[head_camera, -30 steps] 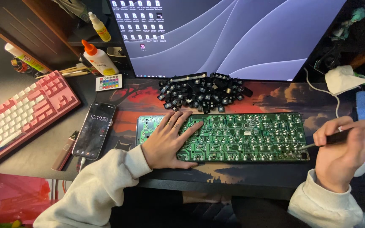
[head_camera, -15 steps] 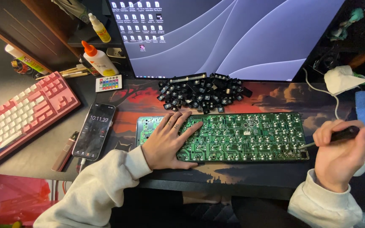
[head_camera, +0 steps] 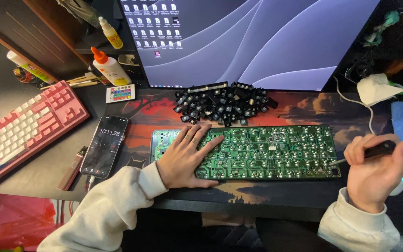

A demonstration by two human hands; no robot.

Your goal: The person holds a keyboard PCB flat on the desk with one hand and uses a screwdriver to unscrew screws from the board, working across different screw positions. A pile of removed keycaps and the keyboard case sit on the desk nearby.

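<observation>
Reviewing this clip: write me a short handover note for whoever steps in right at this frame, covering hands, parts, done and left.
Left hand: flat, palm down, on the left end of the green circuit board, fingers spread, pinning it to the desk mat.
Right hand: closed grip on a dark-handled tool, its thin metal tip at the board's lower right edge.
Parts: the board lies solder side up in front of the monitor; a pile of black switches sits just behind it. Phone with a running timer to the left.
Done: many switches already lie off the board.
Left: cannot tell how many joints remain to be worked.
</observation>
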